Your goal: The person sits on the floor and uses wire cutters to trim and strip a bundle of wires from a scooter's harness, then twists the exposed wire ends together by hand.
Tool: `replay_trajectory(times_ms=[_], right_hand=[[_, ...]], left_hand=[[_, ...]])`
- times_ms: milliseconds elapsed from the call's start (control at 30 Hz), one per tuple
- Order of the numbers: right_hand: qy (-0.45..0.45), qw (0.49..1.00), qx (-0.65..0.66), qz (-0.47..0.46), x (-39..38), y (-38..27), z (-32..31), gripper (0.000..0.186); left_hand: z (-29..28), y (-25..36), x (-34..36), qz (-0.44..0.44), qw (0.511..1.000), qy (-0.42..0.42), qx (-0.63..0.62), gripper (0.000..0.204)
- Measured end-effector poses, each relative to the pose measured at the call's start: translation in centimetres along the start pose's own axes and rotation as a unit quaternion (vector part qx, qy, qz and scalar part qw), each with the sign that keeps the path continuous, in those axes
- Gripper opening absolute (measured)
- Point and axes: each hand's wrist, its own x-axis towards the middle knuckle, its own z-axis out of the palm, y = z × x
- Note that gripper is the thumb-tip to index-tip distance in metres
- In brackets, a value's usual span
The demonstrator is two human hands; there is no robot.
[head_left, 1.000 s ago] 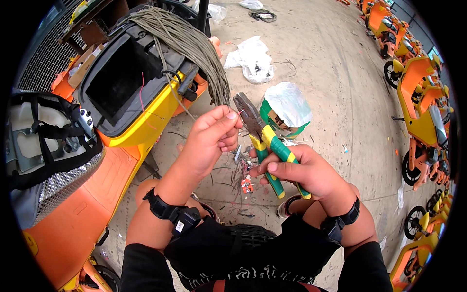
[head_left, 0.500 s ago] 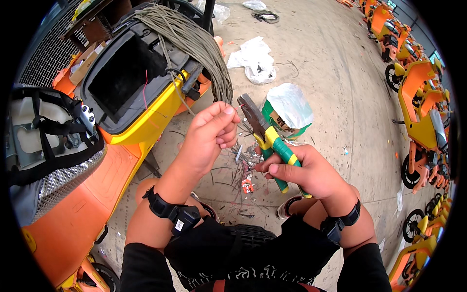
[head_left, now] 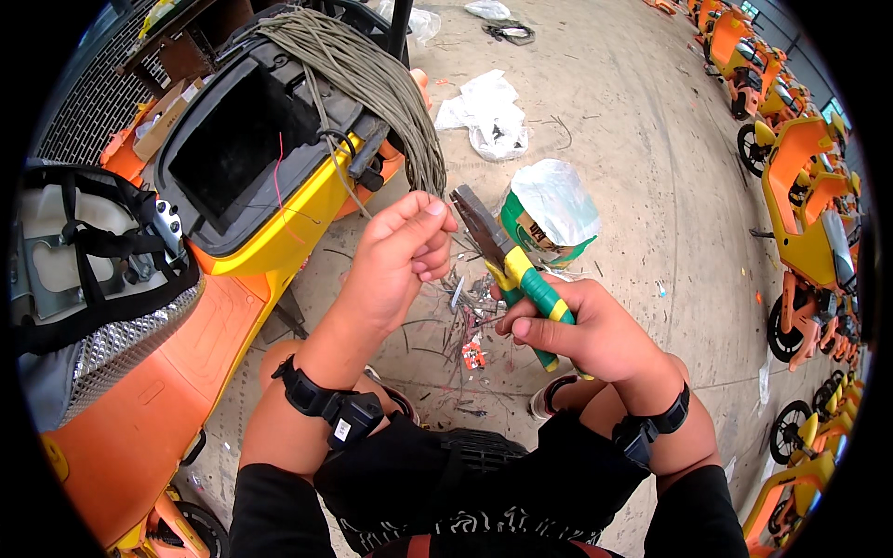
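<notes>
My left hand [head_left: 402,246] is closed in a pinch, thumb against forefinger, on a thin wire that is mostly hidden by the fingers. Just right of those fingertips are the dark jaws of combination pliers [head_left: 480,223], which look closed. Wrapped round their green and yellow handles is my right hand [head_left: 595,325]. A thin red wire [head_left: 278,177] stands at the edge of the open black storage box [head_left: 209,237] on a yellow and orange scooter [head_left: 139,409]; I cannot tell whether it joins what the left hand holds.
A coil of grey-brown cable [head_left: 358,79] drapes over the box's far corner. Wire scraps [head_left: 456,321] litter the floor below my hands. Beyond the pliers stands a green container topped with white plastic [head_left: 556,205]. White plastic bags [head_left: 488,116] lie farther off. Orange scooters [head_left: 805,205] line the right.
The pliers have shifted slightly left and down, and their jaws and handles look closer together. A small red bit between left fingertips and jaws no longer shows. My left hand has barely moved.
</notes>
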Motion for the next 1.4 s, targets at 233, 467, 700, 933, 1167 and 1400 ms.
replay_trajectory(times_ms=[233, 467, 700, 933, 1167, 1400], right_hand=[[-0.003, 1.0, -0.012, -0.011, 0.0, -0.1, 0.0, 0.014], [0.007, 1.0, 0.022, -0.002, 0.0, 0.6, 0.0, 0.015], [0.031, 0.997, 0.063, 0.042, -0.2, 0.2, 0.1, 0.017], [0.211, 0.975, 0.058, -0.044, 0.4, 0.0, -4.3, 0.023], [0.105, 0.994, 0.036, 0.01, -0.8, 1.0, -3.4, 0.013], [-0.061, 0.997, -0.027, -0.034, -1.0, 0.9, -1.1, 0.016]], left_hand=[[-0.2, 0.1, 0.1, 0.01, 1.0, 0.0, -0.005, 0.021], [-0.2, 0.1, 0.1, 0.009, 1.0, 0.003, -0.006, 0.021], [-0.3, 0.3, -0.1, 0.003, 0.999, 0.008, 0.032, 0.02], [-2.8, 2.0, -0.9, 0.058, 0.996, 0.066, 0.027, 0.02], [-2.1, 2.0, -1.2, 0.052, 0.997, 0.047, 0.022, 0.021], [-2.1, 1.8, -1.0, 0.023, 0.999, -0.018, 0.027, 0.019]])
